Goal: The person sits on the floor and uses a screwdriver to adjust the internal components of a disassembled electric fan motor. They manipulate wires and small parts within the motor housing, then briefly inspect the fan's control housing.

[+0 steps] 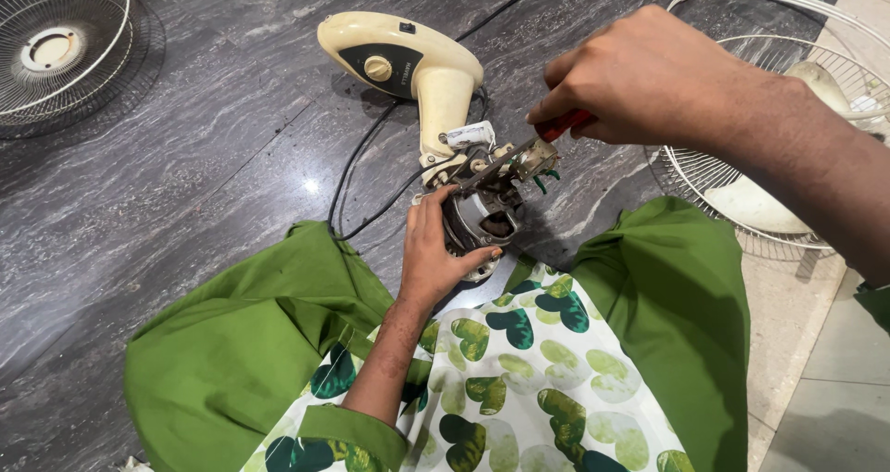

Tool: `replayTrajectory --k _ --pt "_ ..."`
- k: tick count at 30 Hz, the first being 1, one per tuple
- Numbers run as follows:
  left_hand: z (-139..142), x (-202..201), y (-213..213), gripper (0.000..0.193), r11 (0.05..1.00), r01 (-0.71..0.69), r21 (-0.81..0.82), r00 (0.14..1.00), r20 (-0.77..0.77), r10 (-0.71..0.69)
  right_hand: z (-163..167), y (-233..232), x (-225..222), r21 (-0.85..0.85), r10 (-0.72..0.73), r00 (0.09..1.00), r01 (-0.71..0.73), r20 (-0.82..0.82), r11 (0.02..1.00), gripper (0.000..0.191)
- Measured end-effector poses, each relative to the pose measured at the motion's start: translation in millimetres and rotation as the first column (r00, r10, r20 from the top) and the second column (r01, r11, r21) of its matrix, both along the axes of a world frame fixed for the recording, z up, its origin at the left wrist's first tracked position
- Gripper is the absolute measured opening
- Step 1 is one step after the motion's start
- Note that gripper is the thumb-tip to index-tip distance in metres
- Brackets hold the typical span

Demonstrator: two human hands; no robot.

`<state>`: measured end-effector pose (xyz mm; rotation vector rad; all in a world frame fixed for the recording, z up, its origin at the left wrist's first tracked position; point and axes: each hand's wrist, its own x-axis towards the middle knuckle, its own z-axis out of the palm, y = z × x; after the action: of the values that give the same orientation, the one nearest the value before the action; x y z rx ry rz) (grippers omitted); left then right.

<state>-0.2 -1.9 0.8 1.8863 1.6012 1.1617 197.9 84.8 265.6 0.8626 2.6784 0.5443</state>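
Down on the dark marbled floor (185, 157) a person sits with green-trousered knees (232, 342) spread wide, a heart-patterned cloth (538, 379) lying across the lap between them. Right in front of the knees lies a stripped fan motor (482, 217), still joined to its cream-coloured housing (408, 64), which bears a round knob on a dark panel and points away from the sitter. The left hand (436, 249) is wrapped around the near side of the motor, fingers curled over its metal body and thumb tucked under, gripping it firmly. The right hand (640, 78) comes in from the upper right, closed tight around the red handle of a screwdriver (533, 143); the shaft slants down and to the left so that its tip meets the top of the motor, just above the left hand's fingertips. So the motor sits between the two hands, held by one and touched through the tool by the other, with the hands themselves near each other but not touching.

A black cable (371, 171) loops from the housing across the floor towards the left knee. A white wire fan guard (56, 45) lies well apart in the far left corner, and a second guard (779, 157) with a pale fan blade inside rests to the right, partly under the right forearm, where the dark floor gives way to lighter tiles (834, 370)
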Motion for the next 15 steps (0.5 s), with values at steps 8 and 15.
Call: replayTrajectory --k 8,15 --pt "1.7 0.2 -1.1 0.104 1.0 0.001 0.003 1.0 0.003 -0.001 2.2 -1.7 -2.7 0.045 -0.072 0.99 0.067 0.118 0.997 0.037" --pt "4.0 0.2 -1.2 0.104 1.0 0.0 -0.021 1.0 -0.009 0.0 -0.7 -2.2 -3.5 0.066 -0.065 0.989 0.057 0.134 0.996 0.033"
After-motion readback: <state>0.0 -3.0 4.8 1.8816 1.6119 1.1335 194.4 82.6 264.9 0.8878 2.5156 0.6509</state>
